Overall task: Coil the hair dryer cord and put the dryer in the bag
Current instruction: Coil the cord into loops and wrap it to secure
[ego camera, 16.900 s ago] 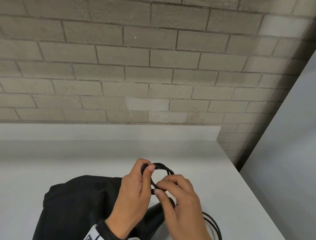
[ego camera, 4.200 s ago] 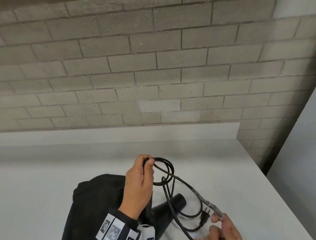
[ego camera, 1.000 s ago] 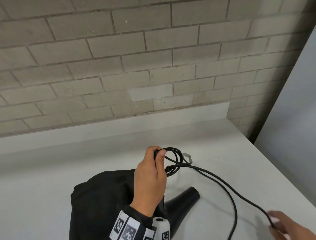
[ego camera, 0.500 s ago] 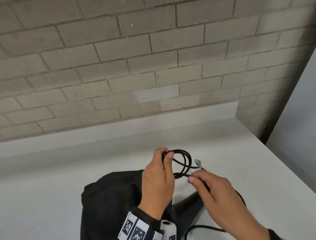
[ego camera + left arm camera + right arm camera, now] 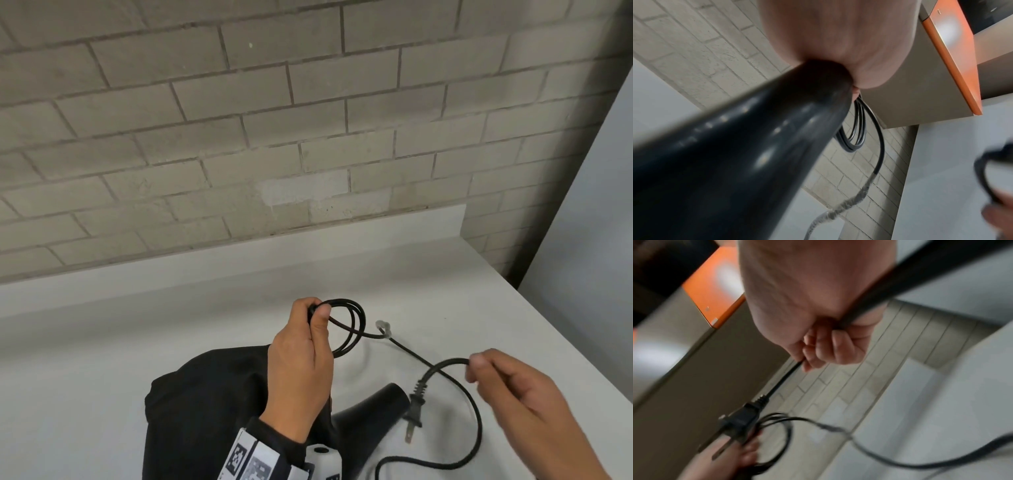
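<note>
My left hand [image 5: 317,311] is raised over the black bag [image 5: 205,411] and grips a small coil of the black cord [image 5: 354,325] between thumb and fingers. Out of the coil runs a stretch wrapped in clear tape [image 5: 383,327]. My right hand [image 5: 474,368] pinches the cord a little behind the plug [image 5: 416,407], which dangles prongs down. The rest of the cord loops on the counter below. The black hair dryer [image 5: 373,411] lies beside the bag, partly under my left wrist. In the right wrist view, the fingers [image 5: 828,350] curl round the cord above the plug [image 5: 740,420].
The white counter [image 5: 137,342] ends at a brick wall [image 5: 308,137] behind and at an edge on the right, where a grey panel [image 5: 599,240] stands. An orange-edged cabinet [image 5: 953,53] hangs overhead. A thick black blurred shape [image 5: 735,162] fills the left wrist view.
My right hand has moved away from the coil, down and to the right, and now pinches the cord near the plug. The left hand stays put with the coil.
</note>
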Demonstrator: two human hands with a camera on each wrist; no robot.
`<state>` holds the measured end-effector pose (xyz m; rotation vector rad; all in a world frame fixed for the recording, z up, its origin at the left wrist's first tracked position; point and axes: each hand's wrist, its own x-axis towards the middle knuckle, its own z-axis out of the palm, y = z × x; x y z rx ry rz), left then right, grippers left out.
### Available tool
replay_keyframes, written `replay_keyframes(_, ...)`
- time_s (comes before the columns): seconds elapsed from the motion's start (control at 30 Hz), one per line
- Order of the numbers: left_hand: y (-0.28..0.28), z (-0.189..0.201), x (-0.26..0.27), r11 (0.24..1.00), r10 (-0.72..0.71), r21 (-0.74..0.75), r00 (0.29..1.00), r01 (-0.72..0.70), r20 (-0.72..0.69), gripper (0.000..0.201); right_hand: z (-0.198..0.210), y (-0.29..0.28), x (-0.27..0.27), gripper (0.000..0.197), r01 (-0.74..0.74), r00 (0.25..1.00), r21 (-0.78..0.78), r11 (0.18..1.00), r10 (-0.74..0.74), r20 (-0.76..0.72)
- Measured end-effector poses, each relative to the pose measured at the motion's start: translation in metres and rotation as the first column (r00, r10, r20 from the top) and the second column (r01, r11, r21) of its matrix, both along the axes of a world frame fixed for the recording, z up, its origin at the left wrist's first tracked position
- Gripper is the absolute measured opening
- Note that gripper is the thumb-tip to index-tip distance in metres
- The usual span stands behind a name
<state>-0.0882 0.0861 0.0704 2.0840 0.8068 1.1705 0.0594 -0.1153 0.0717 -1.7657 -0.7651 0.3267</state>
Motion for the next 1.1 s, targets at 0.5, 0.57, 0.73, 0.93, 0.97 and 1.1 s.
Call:
replay_keyframes(0.5,-0.01,0.004,0.0,0.999,-0.003,0.044,1.0,0.004,-0.023,0.045,-0.023,0.063,-0.015,0.038,-0.349,0.8,-0.177,0.92,0.391,0.455)
replay_keyframes(0.57,-0.01,0.006,-0.001,0.999,0.007,0.039,0.999,-0.006,-0.038,0.045,-0.011,0.072,-0.019,0.02,-0.427,0.739,-0.155,0.891,0.443,0.508)
replay_keyframes(0.73,-0.005,0.006,-0.004,0.997,0.039,0.068,0.999,-0.037,-0.032,0.051,0.027,0.078,-0.025,0.02,-0.501,0.706,0.057,0.864,0.37,0.604)
replay_keyframes(0.93,-0.019,0.01,-0.006,0.986,-0.065,0.154,0.997,0.07,-0.034,0.062,0.06,0.094,-0.024,0.017,-0.536,0.701,0.122,0.835,0.36,0.616)
replay_keyframes(0.97,-0.022,0.013,-0.007,0.98,-0.076,0.183,0.996,0.082,-0.043,0.06,0.064,0.097,-0.023,0.016,-0.531,0.706,0.115,0.839,0.363,0.609)
replay_keyframes(1.1,-0.03,0.016,-0.006,0.964,-0.074,0.25,0.995,0.09,-0.073,0.039,0.072,0.107,-0.021,0.013,-0.481,0.753,0.102,0.871,0.351,0.556)
